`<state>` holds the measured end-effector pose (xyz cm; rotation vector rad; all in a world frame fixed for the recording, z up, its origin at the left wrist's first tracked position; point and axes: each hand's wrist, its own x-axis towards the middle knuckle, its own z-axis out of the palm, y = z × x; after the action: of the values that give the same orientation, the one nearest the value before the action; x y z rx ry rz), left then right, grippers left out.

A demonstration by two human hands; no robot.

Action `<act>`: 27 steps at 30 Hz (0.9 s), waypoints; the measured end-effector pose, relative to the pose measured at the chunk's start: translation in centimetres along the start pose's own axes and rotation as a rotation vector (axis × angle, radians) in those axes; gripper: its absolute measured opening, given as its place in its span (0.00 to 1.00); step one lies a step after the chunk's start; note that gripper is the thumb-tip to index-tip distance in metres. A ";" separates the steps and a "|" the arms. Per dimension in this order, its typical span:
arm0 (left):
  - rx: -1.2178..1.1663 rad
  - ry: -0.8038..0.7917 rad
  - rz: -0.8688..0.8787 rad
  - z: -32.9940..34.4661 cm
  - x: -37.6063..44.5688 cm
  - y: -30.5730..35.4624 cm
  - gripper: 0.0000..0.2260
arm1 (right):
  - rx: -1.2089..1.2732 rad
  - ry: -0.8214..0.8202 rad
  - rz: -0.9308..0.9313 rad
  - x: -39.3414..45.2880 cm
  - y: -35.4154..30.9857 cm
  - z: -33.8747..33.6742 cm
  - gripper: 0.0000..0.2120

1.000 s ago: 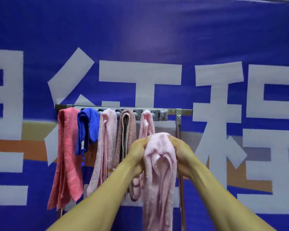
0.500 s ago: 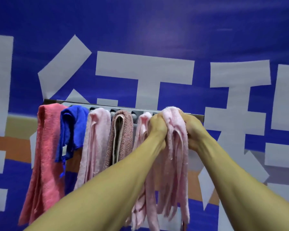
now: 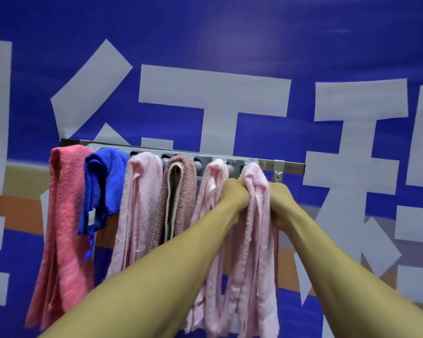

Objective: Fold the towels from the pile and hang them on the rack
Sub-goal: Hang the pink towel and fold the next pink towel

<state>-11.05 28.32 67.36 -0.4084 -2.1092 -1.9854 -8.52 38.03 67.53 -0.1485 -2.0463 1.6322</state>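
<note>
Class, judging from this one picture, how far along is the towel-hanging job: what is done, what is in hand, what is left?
Done: five towels hang on the rack, from the coral towel to a pink towel. In hand: the left hand and right hand grip a sixth pink towel at the bar. Left: releasing it; the pile is out of view.
</note>
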 end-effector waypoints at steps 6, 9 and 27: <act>0.267 -0.012 0.253 -1.4 -3.1 -1.5 0.08 | -0.167 0.088 -0.150 -2.9 2.6 -1.4 0.12; 0.273 -0.002 0.292 -2.5 -5.7 -2.7 0.12 | -0.165 0.107 -0.166 -5.0 3.7 -1.8 0.11; 0.257 -0.205 -0.069 -15.2 -25.1 -16.4 0.08 | -0.077 -0.207 0.095 -27.7 14.1 7.5 0.13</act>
<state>6.33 11.03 44.39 -0.5165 -2.4974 -1.7381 8.74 24.39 44.37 -0.1089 -2.2912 1.6875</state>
